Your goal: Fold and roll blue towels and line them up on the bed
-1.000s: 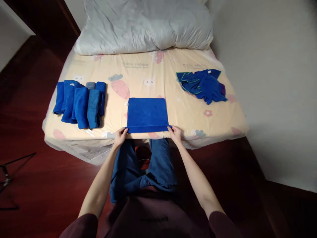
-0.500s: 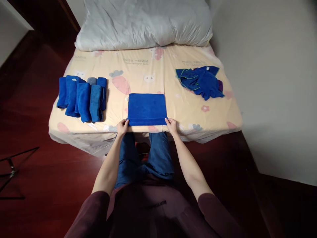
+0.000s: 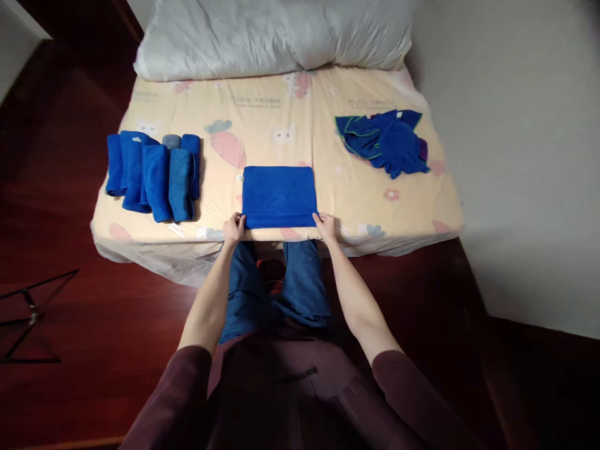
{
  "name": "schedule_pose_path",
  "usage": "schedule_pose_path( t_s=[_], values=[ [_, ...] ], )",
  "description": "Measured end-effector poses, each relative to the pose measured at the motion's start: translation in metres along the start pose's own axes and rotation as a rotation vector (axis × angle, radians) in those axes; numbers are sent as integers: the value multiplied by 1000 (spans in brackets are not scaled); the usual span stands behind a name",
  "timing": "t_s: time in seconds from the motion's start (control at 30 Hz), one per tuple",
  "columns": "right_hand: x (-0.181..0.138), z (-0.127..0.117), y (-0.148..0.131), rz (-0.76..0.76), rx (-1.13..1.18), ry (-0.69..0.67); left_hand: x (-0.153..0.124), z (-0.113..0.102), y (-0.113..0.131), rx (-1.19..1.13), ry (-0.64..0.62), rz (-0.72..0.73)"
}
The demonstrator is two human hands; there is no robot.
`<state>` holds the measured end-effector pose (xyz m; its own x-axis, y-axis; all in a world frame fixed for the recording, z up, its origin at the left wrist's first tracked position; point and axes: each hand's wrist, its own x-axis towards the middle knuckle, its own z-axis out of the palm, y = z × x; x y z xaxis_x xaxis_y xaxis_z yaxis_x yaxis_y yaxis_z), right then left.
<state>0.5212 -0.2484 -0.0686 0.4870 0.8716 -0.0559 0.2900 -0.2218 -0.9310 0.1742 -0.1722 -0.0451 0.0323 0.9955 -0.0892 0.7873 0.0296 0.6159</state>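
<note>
A blue towel [image 3: 280, 192] lies flat on the bed near its front edge, with a narrow fold along the side closest to me. My left hand [image 3: 234, 227] pinches the near left corner of that fold. At the near right corner, my right hand [image 3: 325, 225] grips the towel between thumb and fingers. A small white tag shows on the towel's left side. To the left sits a group of rolled blue towels [image 3: 155, 181], one of them greyer. Over on the right, a loose heap of blue cloths [image 3: 391, 144] with green edging lies crumpled.
The bed [image 3: 272, 137] has a cream sheet with rabbit and carrot prints. A thick grey-white quilt [image 3: 276, 37] is bunched across its far side. A wall [image 3: 515, 156] rises on the right. Black stand legs [image 3: 32, 306] stand on the dark red floor at left.
The view has tilted slightly, so the bed appears higher in the picture. Both hands keep their hold on the towel's near corners, and the folded strip looks slightly wider.
</note>
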Motion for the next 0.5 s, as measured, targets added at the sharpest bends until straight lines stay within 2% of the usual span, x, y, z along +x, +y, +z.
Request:
schedule_pose_path(
  t_s=[0.17, 0.5],
  values=[
    [4, -3, -2, 38, -54, -16, 1, -1, 8, 99, -14, -62],
    [4, -1, -10, 73, -282, 33, -6, 7, 9, -2, 80, -90]
  ],
)
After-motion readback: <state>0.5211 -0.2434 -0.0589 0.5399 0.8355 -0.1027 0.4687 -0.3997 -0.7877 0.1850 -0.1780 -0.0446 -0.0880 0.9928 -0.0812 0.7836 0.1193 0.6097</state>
